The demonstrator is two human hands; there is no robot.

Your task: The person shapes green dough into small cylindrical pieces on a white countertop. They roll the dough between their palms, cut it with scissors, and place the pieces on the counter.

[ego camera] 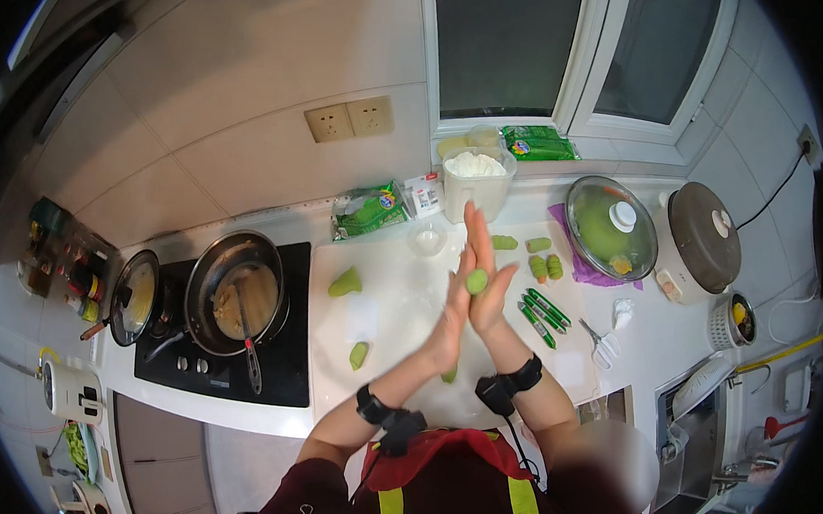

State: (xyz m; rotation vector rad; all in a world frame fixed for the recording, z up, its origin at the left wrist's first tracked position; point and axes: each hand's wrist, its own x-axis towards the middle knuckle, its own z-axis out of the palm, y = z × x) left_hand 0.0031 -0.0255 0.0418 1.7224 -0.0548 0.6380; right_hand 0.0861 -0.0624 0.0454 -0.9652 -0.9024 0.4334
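Note:
A small green dough ball (476,281) is pressed between my two palms. My left hand (454,317) bears on it from the left, fingers stretched toward the wall, and my right hand (492,298) from the right. Under them lies a pale work mat (400,313). A larger green dough lump (344,282) and a smaller dough piece (359,355) rest on its left side. Another dough piece (449,376) is partly hidden by my left forearm. To the right are several sausages spirally wrapped in dough (538,245) and several sausages in green wrappers (546,316).
A tub of white flour (478,177) and a small glass bowl (427,240) stand behind. Scissors (602,345), a glass-lidded bowl (611,229) and an electric pot (704,242) are at right. On the black cooktop (264,383) sits a frying pan (234,294) with a slotted turner.

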